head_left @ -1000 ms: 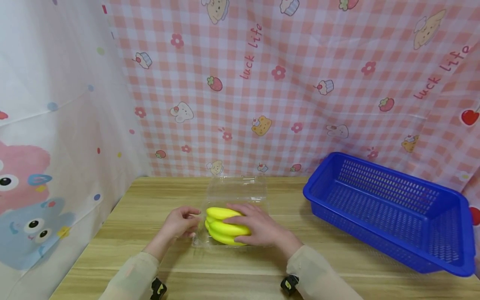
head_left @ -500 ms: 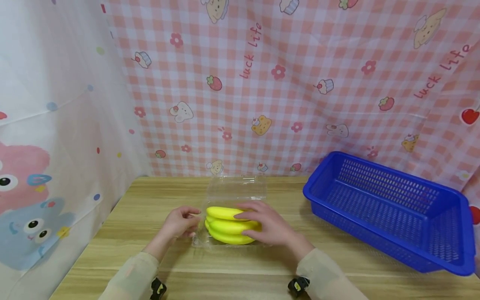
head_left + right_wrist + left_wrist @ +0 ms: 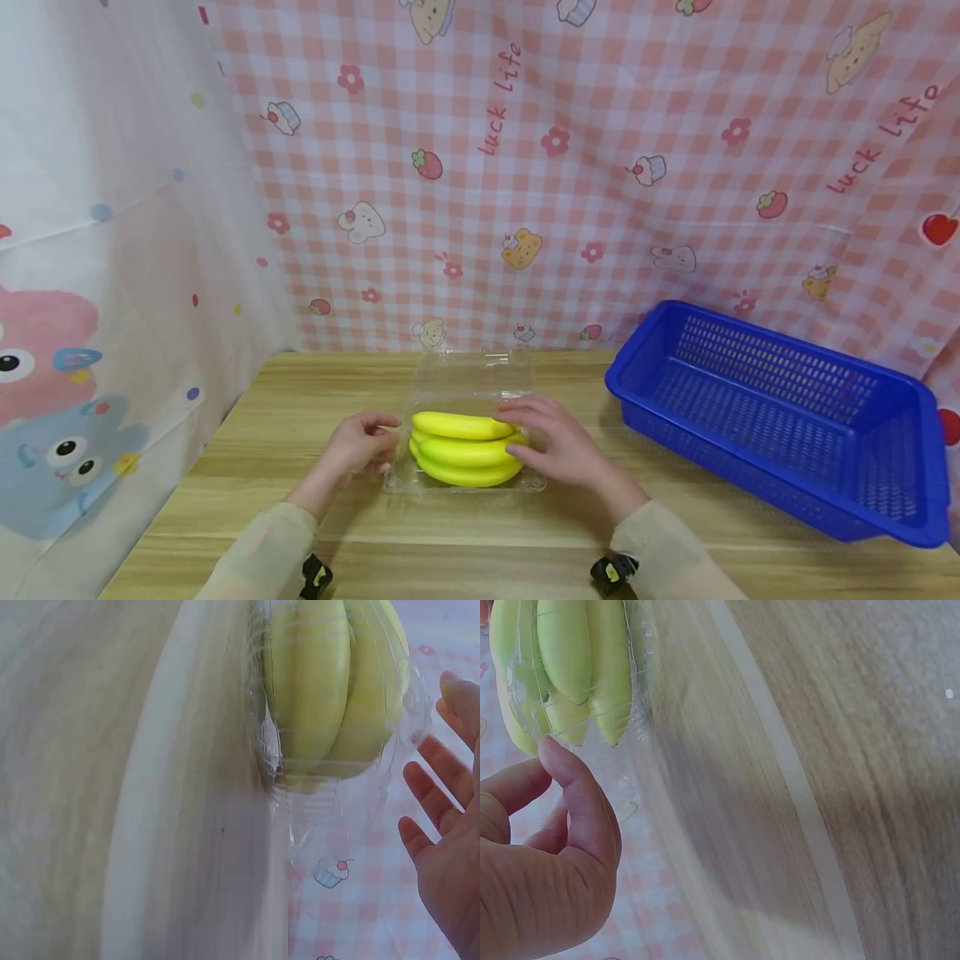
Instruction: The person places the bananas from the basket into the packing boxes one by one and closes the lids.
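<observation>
A bunch of yellow bananas [image 3: 467,451] lies in a clear plastic clamshell container [image 3: 405,482], whose lid [image 3: 474,377] stands raised behind it. My left hand [image 3: 362,443] is at the container's left edge; in the left wrist view the thumb and a finger pinch the plastic rim beside the banana tips [image 3: 570,724]. My right hand [image 3: 558,442] hovers at the right end of the bunch, fingers spread and slightly bent. From the right wrist view, that hand [image 3: 457,847] holds nothing and its fingers are beside the container wall.
A blue perforated plastic basket [image 3: 750,450] stands on the wooden table [image 3: 450,550] at the right. Behind the table hangs a pink checked cloth [image 3: 570,200], with a white printed cloth [image 3: 150,250] on the left.
My right hand has let go of the bananas and drawn back to the right, uncovering more of the bunch. The left hand has stayed at the container's edge.
</observation>
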Demonstrator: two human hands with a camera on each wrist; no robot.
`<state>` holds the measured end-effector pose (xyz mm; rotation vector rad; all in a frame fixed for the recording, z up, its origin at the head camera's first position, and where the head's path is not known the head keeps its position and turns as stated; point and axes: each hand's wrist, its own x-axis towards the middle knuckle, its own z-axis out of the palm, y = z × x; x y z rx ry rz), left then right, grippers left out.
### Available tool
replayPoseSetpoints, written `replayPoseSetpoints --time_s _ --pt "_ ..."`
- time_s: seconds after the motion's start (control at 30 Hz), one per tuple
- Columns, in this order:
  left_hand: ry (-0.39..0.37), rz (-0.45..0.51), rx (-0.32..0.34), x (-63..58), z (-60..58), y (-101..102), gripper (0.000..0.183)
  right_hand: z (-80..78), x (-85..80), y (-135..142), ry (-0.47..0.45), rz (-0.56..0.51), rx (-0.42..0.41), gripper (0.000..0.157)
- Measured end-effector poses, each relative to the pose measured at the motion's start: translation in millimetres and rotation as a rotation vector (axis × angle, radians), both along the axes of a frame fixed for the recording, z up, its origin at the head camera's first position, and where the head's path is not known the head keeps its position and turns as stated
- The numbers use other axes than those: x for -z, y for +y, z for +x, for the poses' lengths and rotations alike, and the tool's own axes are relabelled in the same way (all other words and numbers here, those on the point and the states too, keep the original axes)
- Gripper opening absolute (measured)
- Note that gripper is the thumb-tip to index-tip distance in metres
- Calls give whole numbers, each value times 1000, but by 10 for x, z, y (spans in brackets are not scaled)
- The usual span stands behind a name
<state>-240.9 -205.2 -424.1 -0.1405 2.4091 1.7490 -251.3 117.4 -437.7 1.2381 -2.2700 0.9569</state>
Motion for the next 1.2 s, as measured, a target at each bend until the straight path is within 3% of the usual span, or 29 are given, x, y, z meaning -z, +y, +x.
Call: replayPoseSetpoints --time_s 0.17,0.5,0.93,1.2 --pt "1 6 -3 -7 -2 0 30 -11 10 68 -42 -52 43 40" --pt "0 3 -4 -15 0 0 30 -2 18 121 -247 -175 206 43" --pt "5 -2 8 -13 7 -13 31 -106 91 169 -477 -425 273 38" --pt "8 25 -27 4 -46 -16 33 -153 152 217 -612 -496 308 41"
